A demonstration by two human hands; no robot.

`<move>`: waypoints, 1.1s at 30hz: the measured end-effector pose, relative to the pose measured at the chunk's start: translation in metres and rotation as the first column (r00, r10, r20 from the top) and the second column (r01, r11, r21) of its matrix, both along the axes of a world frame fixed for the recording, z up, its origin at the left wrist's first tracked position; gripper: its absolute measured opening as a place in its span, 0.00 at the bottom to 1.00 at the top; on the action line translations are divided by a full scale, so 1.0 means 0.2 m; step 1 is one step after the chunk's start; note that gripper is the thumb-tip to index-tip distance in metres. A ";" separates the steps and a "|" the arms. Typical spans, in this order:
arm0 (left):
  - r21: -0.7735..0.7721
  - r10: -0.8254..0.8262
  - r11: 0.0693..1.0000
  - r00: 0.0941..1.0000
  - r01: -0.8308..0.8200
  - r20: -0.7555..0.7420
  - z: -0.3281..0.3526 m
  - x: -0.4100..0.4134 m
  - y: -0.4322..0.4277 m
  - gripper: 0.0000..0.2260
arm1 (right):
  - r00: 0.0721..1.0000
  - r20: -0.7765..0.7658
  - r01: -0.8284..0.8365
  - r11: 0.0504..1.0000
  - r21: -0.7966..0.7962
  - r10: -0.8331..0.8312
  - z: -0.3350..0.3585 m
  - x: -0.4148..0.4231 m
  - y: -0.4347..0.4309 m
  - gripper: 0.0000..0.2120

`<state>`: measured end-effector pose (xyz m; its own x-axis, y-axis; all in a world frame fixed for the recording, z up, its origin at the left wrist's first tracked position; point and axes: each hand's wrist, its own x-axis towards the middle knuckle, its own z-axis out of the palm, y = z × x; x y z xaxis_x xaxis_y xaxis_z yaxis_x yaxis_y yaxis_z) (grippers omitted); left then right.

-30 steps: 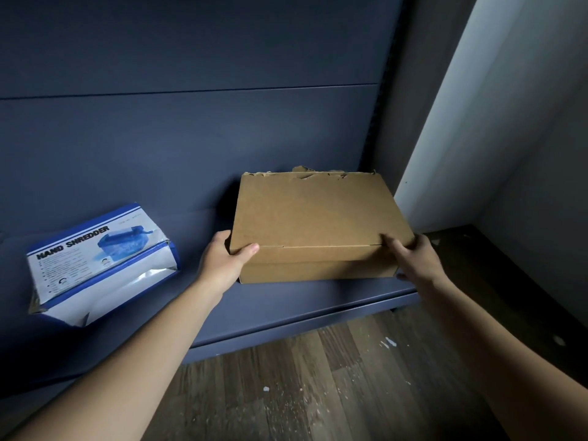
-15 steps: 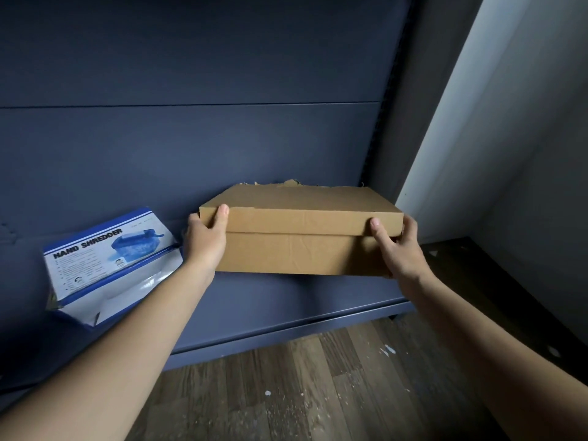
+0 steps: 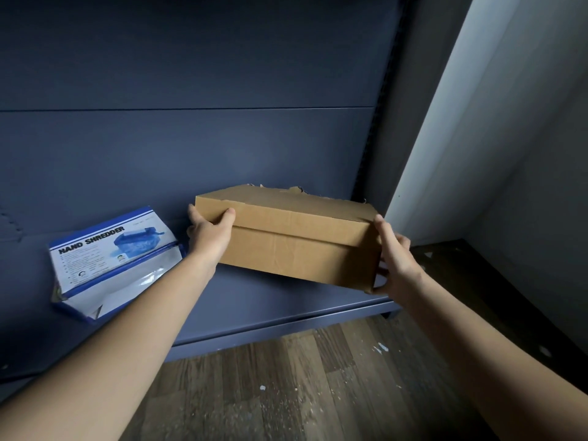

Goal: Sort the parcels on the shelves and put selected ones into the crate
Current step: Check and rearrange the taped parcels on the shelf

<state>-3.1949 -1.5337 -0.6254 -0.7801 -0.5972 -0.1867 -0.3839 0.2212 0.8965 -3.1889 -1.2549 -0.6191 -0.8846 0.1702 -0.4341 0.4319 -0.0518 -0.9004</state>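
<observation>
The box (image 3: pixel 296 246) is gripped at both ends: left hand (image 3: pixel 210 233) at 9 o'clock, right hand (image 3: pixel 396 262) at 3. Its long axis is laid across between them, seemingly raised just off the shelf (image 3: pixel 270 300). No crate can be seen.

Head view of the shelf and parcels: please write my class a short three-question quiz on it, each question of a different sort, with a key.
1. True or false: the left hand and the right hand both hold the cardboard box.
2. Choose one: the blue-and-white packet lies (A) on the shelf, left of the box; (B) on top of the box; (C) on the wooden floor.
3. Fill in the gap: the packet's label reads "HAND ___".

Key: 1 true; 2 A; 3 SHREDDER.
</observation>
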 end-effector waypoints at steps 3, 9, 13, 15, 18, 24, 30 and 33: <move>0.017 0.040 0.999 0.995 -0.041 0.087 0.00 0.03 0.08 0.41 | 0.998 0.058 -0.020 0.999 -0.046 0.023 0.02 0.01 -0.04 0.30; 0.648 -0.170 0.760 0.977 0.049 0.126 0.07 0.16 0.36 0.52 | 0.991 0.048 -0.123 0.991 -0.050 0.125 0.04 0.08 -0.19 0.35; 0.790 -0.178 0.612 0.979 0.032 0.098 0.12 0.18 0.40 0.62 | 0.998 0.009 -0.069 0.998 0.003 0.069 0.04 0.11 -0.25 0.37; 0.796 -0.169 0.605 0.980 0.021 0.103 0.13 0.18 0.39 0.57 | 0.997 -0.029 -0.073 0.996 0.046 0.074 0.04 0.13 -0.27 0.37; 0.776 -0.159 0.631 0.977 -0.008 0.139 0.13 0.16 0.34 0.41 | 0.986 -0.079 -0.144 0.987 0.077 0.150 0.04 0.19 -0.28 0.32; 0.625 -0.147 0.780 0.959 -0.038 0.242 0.08 0.20 0.30 0.26 | 0.989 -0.064 -0.130 0.988 0.085 0.135 -0.04 0.15 -0.13 0.25; 0.572 -0.218 0.820 0.938 0.026 0.271 0.05 0.20 0.22 0.35 | 0.979 -0.124 -0.126 0.958 0.258 0.162 -0.12 0.02 -0.03 0.33; 0.574 -0.246 0.818 0.929 0.046 0.276 0.04 0.19 0.19 0.40 | 0.981 -0.087 -0.147 0.954 0.262 0.175 -0.15 0.00 -0.01 0.30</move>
